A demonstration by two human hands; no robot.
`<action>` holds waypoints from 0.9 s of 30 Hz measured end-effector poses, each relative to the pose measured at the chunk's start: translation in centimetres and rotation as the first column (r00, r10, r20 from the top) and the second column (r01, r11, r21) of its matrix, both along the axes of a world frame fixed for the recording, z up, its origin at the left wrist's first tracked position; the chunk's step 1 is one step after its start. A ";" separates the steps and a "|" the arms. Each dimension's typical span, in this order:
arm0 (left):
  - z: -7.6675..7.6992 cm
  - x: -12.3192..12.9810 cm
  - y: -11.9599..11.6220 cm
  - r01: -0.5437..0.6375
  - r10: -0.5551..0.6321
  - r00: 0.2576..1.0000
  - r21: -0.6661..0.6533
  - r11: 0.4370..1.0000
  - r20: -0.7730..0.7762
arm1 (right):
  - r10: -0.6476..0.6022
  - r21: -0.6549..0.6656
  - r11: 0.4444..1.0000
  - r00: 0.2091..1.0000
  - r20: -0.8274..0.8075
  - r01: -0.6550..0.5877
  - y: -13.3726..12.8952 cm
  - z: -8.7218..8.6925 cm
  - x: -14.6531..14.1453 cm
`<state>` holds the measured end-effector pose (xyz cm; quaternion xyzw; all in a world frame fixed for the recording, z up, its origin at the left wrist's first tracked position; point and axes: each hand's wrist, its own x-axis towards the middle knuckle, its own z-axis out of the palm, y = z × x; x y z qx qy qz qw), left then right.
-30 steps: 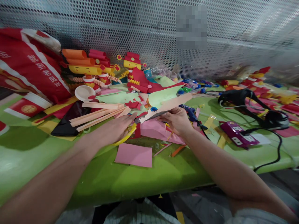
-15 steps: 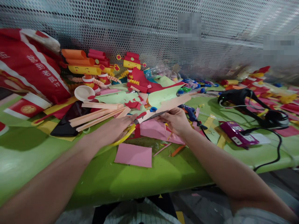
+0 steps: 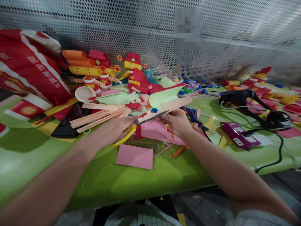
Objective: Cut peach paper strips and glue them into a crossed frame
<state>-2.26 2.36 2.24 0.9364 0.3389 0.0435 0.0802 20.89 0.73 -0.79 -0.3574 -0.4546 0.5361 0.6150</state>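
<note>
My left hand [image 3: 118,128] is closed on a pair of scissors by its yellow handles [image 3: 125,137]. The dark blades [image 3: 154,116] point right, along the lower edge of a peach paper strip [image 3: 175,103]. That strip is pinched at its near edge between the thumb and fingers of my right hand [image 3: 176,121]. Left of the blades lie several cut peach strips [image 3: 101,114], close to my left hand. Pink paper [image 3: 152,131] lies below the blades, and a separate pink rectangle [image 3: 134,156] is nearer the table's front edge.
Paper figures [image 3: 133,61] stand along the perforated metal wall. To the left are a red paper cup [image 3: 28,108], a black phone [image 3: 68,121] and a red bag [image 3: 30,66]. A purple power strip [image 3: 241,135] with a black cord and a black headset-like object [image 3: 254,106] lie right.
The scissors' yellow handle and blades have shifted slightly, with the blades looking closer together along the paper's edge. Both hands stay in nearly the same place.
</note>
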 end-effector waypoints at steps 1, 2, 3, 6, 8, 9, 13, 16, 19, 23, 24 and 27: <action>0.0 0.0 0.0 0.001 -0.001 1.000 0.007 1.000 0.006 | -0.001 -0.003 1.000 1.000 0.008 0.001 0.0 0.0 0.0; -0.1 0.0 0.1 0.003 -0.003 1.000 0.015 1.000 0.011 | -0.003 -0.005 1.000 1.000 0.016 0.003 0.0 0.0 0.0; -0.2 -0.1 0.1 0.005 -0.005 1.000 0.023 1.000 0.014 | -0.003 -0.006 1.000 1.000 0.024 0.003 0.0 0.0 0.0; -0.3 -0.3 0.2 -0.002 0.001 1.000 0.038 0.999 0.020 | 0.000 0.004 1.000 0.999 0.032 0.000 0.0 0.2 0.1; -0.2 -0.5 0.3 -0.015 0.014 1.000 0.032 0.999 0.017 | -0.027 0.019 0.999 1.000 0.011 0.026 -0.1 0.4 0.1; -0.1 -0.5 0.3 -0.021 0.020 1.000 0.028 0.999 0.016 | -0.047 0.025 0.999 0.999 -0.001 0.047 -0.1 0.5 0.2; 0.0 -0.7 0.3 -0.021 0.021 1.000 0.042 0.999 0.013 | -0.101 0.035 0.994 0.995 -0.012 0.102 -0.1 0.7 0.3; -0.1 -0.7 0.3 -0.025 0.025 1.000 0.042 0.999 -0.005 | -0.094 0.032 0.995 0.996 0.000 0.094 -0.1 0.6 0.3; -0.4 -0.5 0.2 -0.040 0.040 0.999 0.025 0.999 -0.026 | -0.072 0.026 0.997 0.997 -0.003 0.072 -0.1 0.5 0.2; -0.4 -0.1 -0.1 -0.058 0.059 0.997 0.028 0.998 -0.045 | -0.043 0.016 0.999 0.999 0.012 0.043 -0.1 0.4 0.0; -0.3 0.0 -0.2 -0.065 0.066 0.996 0.030 0.997 -0.056 | -0.036 0.012 0.999 0.999 0.021 0.035 -0.1 0.4 0.0; 0.1 0.2 -0.5 -0.088 0.090 0.992 0.026 0.996 -0.094 | -0.018 0.004 1.000 0.999 0.038 0.018 -0.1 0.4 -0.1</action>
